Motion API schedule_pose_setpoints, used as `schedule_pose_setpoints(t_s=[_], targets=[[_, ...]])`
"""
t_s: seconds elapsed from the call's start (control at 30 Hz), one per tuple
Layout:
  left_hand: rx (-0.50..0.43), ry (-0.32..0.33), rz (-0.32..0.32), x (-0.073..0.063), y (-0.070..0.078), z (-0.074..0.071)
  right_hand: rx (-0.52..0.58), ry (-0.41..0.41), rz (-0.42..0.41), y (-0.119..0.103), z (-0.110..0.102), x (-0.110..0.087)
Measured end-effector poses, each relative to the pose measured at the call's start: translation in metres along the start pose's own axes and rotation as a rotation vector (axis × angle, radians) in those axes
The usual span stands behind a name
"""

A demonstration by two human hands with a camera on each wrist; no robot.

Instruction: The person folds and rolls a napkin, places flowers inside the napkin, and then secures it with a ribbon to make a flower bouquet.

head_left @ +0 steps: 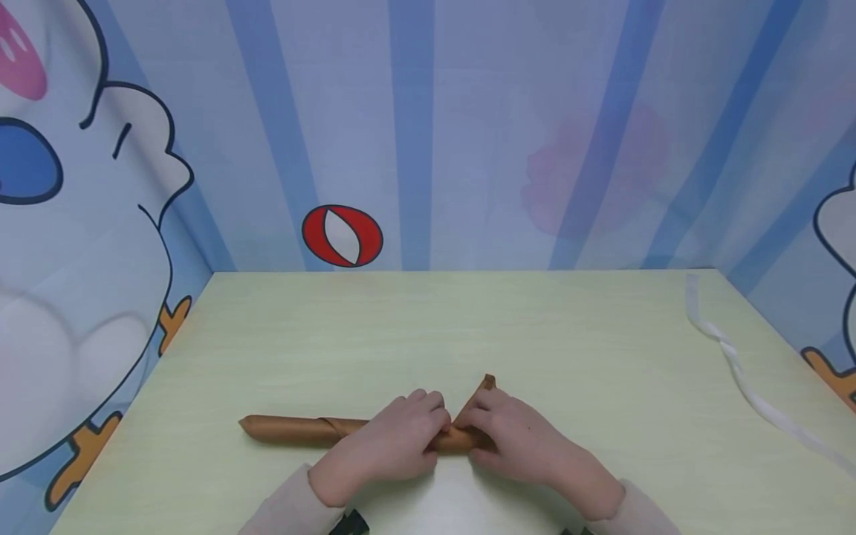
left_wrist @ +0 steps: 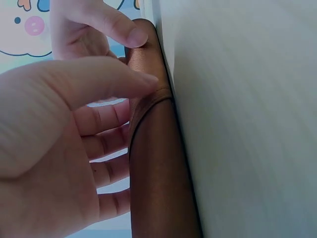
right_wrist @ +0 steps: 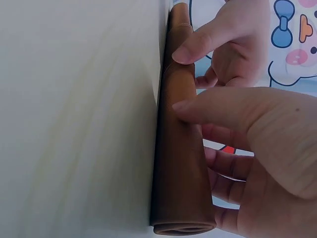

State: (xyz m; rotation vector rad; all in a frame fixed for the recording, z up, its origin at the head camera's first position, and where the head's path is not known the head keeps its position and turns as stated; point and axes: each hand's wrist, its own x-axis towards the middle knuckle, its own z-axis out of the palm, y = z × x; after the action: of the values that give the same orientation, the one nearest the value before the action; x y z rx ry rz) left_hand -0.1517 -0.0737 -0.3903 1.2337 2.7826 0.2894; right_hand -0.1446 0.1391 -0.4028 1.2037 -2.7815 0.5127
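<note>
Brown, slightly shiny material makes a long roll (head_left: 287, 431), which lies on the table (head_left: 401, 334) under both hands. The left hand (head_left: 394, 438) and the right hand (head_left: 524, 442) each pinch it between thumb and fingers, with thumbs on the near side, and they are close together. To the left of the grip, the roll runs out to a pointed end; just beyond the right hand, a narrow flap (head_left: 485, 385) of it slants away. The tabletop is pale yellow-green. Ahead of the grip, a wide stretch reaches to the back edge, where a blue striped backdrop (head_left: 468, 111) rises, printed with a red and white ball (head_left: 342, 236). Left of the grip, the side edge stands apart from the pointed end. Well to the right, a twisted white strip (head_left: 737, 371) lies near the right edge.
</note>
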Motion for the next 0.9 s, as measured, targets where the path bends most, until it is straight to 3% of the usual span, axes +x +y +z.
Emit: schedule_pose_setpoints(t_s=[0.43,0.9], targets=[[0.068,0.006,0.003,0.0004,0.0009,-0.0009,-0.005,0.013,-0.015,0.0003,0.0007,0.0002],[-0.027,-0.006,0.015,0.0018,-0.0029,0.0004,0.026,-0.003,-0.012,-0.0003,0.0001,0.0004]])
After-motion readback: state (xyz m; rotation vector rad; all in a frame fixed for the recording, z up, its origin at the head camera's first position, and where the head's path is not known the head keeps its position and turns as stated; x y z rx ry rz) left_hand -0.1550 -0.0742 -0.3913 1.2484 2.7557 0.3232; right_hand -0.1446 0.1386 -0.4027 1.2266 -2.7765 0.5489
